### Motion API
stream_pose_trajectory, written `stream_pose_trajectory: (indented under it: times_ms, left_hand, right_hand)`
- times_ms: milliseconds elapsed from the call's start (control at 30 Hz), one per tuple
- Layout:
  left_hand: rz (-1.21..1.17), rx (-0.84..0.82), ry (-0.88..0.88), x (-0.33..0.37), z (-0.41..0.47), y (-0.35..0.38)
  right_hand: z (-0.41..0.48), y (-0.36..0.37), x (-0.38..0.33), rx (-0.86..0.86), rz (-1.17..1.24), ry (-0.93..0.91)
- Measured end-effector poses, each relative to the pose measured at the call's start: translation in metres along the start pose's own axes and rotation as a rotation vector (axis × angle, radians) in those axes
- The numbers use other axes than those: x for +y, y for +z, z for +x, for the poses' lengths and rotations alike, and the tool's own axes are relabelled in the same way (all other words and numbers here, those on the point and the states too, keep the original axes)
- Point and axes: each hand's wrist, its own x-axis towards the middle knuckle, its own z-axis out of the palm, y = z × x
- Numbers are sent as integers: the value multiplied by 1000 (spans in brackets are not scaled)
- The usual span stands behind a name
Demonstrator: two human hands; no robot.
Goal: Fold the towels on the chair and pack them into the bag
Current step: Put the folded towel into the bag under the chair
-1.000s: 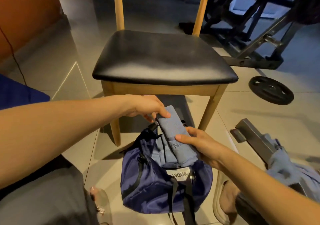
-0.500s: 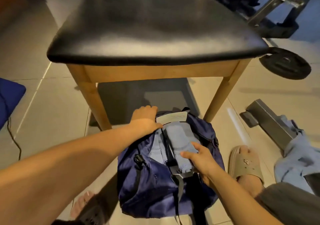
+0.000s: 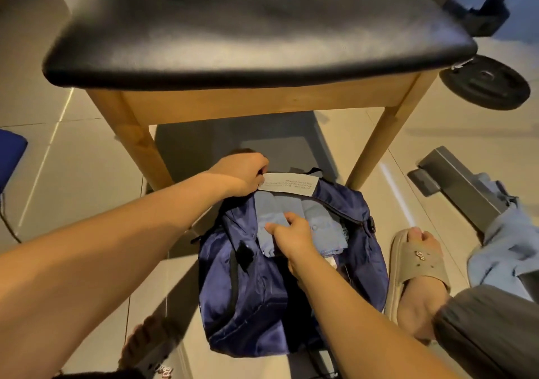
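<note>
Towels (image 3: 315, 218), light blue and folded, lie packed side by side inside the open navy bag (image 3: 248, 291). I note the bag stands on the tiled floor just in front of the chair (image 3: 233, 28), between its two front legs and my own feet.

Left hand (image 3: 242, 174): reaching to the far rim of the bag, fingers curled, pinching the rim at a white printed label (image 3: 288, 184) and holding the mouth open.

Right hand (image 3: 294, 240): down in the mouth of the bag, on top of the towels. Its thumb lies along the left side of one folded bundle and its fingers curl over the top, so I record it as gripping that bundle.

Surroundings: a tan sandal (image 3: 420, 259) on the foot just right of the bag; a grey metal bar (image 3: 455, 180) beyond it, with a pale blue cloth (image 3: 501, 250) draped at its near end; a black weight plate (image 3: 484, 86) on the floor behind the chair's right front leg.
</note>
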Motion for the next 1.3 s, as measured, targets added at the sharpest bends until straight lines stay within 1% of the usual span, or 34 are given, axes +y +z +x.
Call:
stream_pose_trajectory:
  times_ms: [67,167,233,333,400,467,567,700,733,800,867,933,1000,1033,1100,1167,1233,1300]
  left_hand:
    - [-30,3,-6,-3,1,0]
    - [-114,4,-33,-9,2,3]
    - [-168,-59,-40,-12,3,4]
    - [-177,-156,-47,-13,5,3]
    - [-146,-195,-94,-14,3,2]
    - [-127,-260,-148,-16,1,4]
    - [-232,-308,-172,-19,0,8]
    - [-359,-345,-176,-22,-4,5]
    - [-337,-338,-168,-21,-4,6]
    - [-215,-264,-134,-16,-6,10]
    - [-127,-207,-118,-7,-11,19]
    - [-102,-222,-113,-2,-17,31]
    - [-75,-224,-104,-1,-25,44]
    - [-23,-199,-80,0,-31,50]
    - [157,-122,-11,5,-42,60]
    - [259,-82,13,9,-49,60]
    - [289,-77,-9,14,-49,48]
    - [326,-32,-14,23,-48,31]
  right_hand:
    - [5,4,-1,9,-29,-32]
    - [6,9,5,24,-200,-51]
    - [10,12,6,33,-298,-53]
    - [6,10,-2,13,-445,-70]
    - [0,4,-3,-48,-601,-41]
    - [-3,-5,-1,-44,-702,-22]
    - [0,-11,6,54,-575,-64]
    - [-6,-6,25,120,-475,-161]
    - [-9,-6,30,127,-452,-183]
    - [-15,-7,37,157,-447,-266]
    - [-20,-7,41,173,-521,-345]
    - [-19,-8,44,110,-570,-319]
    - [-15,-8,45,34,-538,-238]
    - [-13,-9,46,19,-537,-219]
    - [-10,-13,46,-9,-554,-210]
    - [-17,-21,42,-52,-582,-217]
    - [-25,-42,40,-49,-562,-241]
    - [-37,-74,34,22,-557,-263]
